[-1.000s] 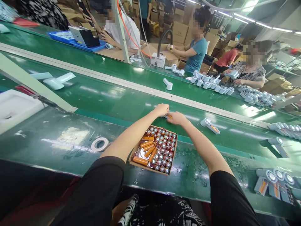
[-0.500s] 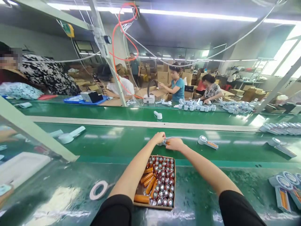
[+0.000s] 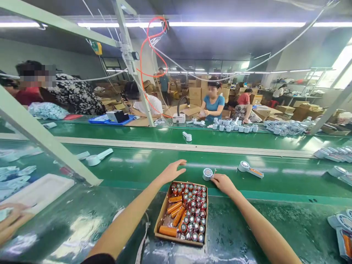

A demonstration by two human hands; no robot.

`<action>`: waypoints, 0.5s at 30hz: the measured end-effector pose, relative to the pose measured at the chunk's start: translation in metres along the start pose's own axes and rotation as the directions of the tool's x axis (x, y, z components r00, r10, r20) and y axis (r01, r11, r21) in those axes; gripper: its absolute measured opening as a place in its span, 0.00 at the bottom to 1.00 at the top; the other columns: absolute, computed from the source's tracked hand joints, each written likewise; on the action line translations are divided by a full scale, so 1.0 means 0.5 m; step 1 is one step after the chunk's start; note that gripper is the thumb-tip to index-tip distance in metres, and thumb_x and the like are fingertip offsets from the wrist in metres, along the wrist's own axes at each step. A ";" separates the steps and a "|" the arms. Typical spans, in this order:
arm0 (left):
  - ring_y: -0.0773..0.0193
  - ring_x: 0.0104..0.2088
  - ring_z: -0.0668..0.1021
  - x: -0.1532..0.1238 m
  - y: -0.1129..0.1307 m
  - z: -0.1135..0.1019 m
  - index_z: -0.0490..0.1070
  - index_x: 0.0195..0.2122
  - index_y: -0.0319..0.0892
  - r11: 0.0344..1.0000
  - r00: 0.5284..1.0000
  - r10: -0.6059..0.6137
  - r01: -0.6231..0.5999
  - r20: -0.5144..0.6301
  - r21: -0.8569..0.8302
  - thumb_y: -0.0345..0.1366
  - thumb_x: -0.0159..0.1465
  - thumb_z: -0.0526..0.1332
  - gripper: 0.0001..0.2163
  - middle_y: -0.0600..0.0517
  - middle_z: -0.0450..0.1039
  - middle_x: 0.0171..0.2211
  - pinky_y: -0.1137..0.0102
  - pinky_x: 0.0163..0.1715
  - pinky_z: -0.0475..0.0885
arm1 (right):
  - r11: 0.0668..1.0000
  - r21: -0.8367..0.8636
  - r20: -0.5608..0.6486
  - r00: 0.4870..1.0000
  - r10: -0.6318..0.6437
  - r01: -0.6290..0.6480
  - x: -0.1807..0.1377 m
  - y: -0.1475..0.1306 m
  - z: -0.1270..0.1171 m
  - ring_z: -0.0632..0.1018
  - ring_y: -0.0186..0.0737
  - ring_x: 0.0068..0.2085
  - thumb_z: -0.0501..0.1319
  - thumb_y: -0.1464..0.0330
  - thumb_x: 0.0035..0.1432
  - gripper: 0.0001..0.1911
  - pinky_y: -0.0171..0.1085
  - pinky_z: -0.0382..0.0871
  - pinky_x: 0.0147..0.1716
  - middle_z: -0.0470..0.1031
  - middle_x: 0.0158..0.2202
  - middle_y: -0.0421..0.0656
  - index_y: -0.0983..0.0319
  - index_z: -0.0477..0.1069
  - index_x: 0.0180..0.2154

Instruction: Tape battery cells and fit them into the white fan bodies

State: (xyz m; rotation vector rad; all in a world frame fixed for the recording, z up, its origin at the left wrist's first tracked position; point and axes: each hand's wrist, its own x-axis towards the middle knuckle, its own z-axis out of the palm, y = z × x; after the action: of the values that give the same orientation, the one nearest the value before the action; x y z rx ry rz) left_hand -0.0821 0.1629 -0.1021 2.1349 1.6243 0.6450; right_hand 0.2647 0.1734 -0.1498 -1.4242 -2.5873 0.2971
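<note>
My right hand [image 3: 224, 182] is closed on the handle end of a small light-blue handheld fan [image 3: 207, 174], whose round head faces up over the green belt. The handle is mostly hidden by the fingers. To its left, my left hand [image 3: 172, 171] hangs above the belt with fingers apart and nothing in it. Just below that hand sits a cardboard box [image 3: 206, 220] of orange cylindrical batteries [image 3: 168, 230], most upright, several lying flat. Another fan [image 3: 250, 169] lies on the belt to the right, an orange battery showing in its handle.
The green conveyor belt [image 3: 154, 168] runs across, with a light-blue housing [image 3: 99, 157] at left. My left arm partly covers a tape roll [image 3: 118, 213]. A slanted metal post [image 3: 49, 141] stands at left, near another person's hand [image 3: 12, 220]. Stacked fans [image 3: 343, 229] lie at right.
My left hand has let go of the fan, opened and moved left. My right hand has moved the fan rightward and nearer. The view has shifted, and more of the tape roll is covered.
</note>
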 end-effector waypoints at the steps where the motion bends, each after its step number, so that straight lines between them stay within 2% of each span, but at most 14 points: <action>1: 0.53 0.60 0.82 -0.062 -0.027 -0.013 0.78 0.61 0.45 1.000 0.999 -0.025 0.025 -0.021 -0.004 0.46 0.72 0.62 0.20 0.46 0.82 0.59 0.59 0.66 0.76 | 1.000 0.016 -0.032 0.999 0.024 -0.023 -0.025 0.017 0.006 0.85 0.49 0.55 0.54 0.64 0.76 0.19 0.42 0.76 0.56 0.86 0.55 0.50 0.59 0.85 0.48; 4: 0.44 0.57 0.83 -0.272 -0.128 -0.030 0.83 0.50 0.43 0.989 0.979 -0.135 0.143 -0.156 0.041 0.56 0.73 0.55 0.24 0.41 0.84 0.54 0.48 0.63 0.78 | 0.992 0.063 -0.131 0.985 0.114 -0.106 -0.063 0.061 0.011 0.86 0.50 0.53 0.56 0.64 0.74 0.17 0.42 0.77 0.53 0.87 0.52 0.50 0.57 0.85 0.47; 6: 0.43 0.53 0.85 -0.406 -0.201 -0.027 0.84 0.45 0.45 0.974 0.916 -0.115 0.179 -0.384 0.136 0.61 0.72 0.54 0.27 0.42 0.86 0.49 0.48 0.58 0.81 | 0.982 0.081 -0.189 0.965 0.182 -0.169 -0.056 0.082 0.005 0.86 0.51 0.52 0.58 0.65 0.73 0.15 0.42 0.76 0.53 0.87 0.51 0.52 0.58 0.85 0.46; 8: 0.43 0.53 0.85 -0.514 -0.258 -0.017 0.84 0.44 0.46 0.952 0.890 -0.070 0.195 -0.451 0.236 0.62 0.73 0.54 0.28 0.42 0.86 0.49 0.48 0.58 0.82 | 0.971 0.082 -0.225 0.945 0.239 -0.226 -0.035 0.098 -0.007 0.85 0.50 0.52 0.59 0.66 0.73 0.14 0.41 0.74 0.52 0.87 0.50 0.53 0.60 0.84 0.45; 9: 0.44 0.53 0.85 -0.556 -0.274 -0.011 0.84 0.45 0.46 0.940 0.892 -0.068 0.207 -0.447 0.272 0.61 0.73 0.54 0.27 0.42 0.86 0.50 0.49 0.58 0.82 | 0.965 0.075 -0.231 0.938 0.260 -0.250 -0.022 0.104 -0.013 0.86 0.50 0.51 0.60 0.65 0.72 0.13 0.40 0.74 0.51 0.87 0.49 0.54 0.61 0.84 0.44; 12: 0.46 0.55 0.85 -0.627 -0.269 0.000 0.84 0.51 0.46 0.915 0.919 -0.115 0.245 -0.377 0.319 0.56 0.76 0.51 0.26 0.43 0.85 0.54 0.51 0.60 0.81 | 0.953 0.031 -0.217 0.929 0.300 -0.300 0.001 0.113 -0.031 0.85 0.48 0.44 0.61 0.64 0.71 0.14 0.39 0.71 0.43 0.88 0.44 0.54 0.62 0.84 0.40; 15: 0.45 0.58 0.83 -0.625 -0.235 -0.012 0.82 0.53 0.41 0.910 0.940 -0.102 0.220 -0.326 0.351 0.48 0.76 0.50 0.24 0.39 0.83 0.56 0.49 0.62 0.80 | 0.944 -0.019 -0.209 0.924 0.319 -0.330 -0.006 0.116 -0.046 0.84 0.50 0.42 0.58 0.62 0.72 0.18 0.40 0.69 0.40 0.87 0.45 0.57 0.64 0.85 0.44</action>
State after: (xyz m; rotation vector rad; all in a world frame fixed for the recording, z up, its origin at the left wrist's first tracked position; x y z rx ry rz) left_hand -0.2491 -0.1083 -0.2027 2.2065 2.2315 0.6693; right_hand 0.3190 0.2033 -0.1424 -1.8011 -2.2086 0.1151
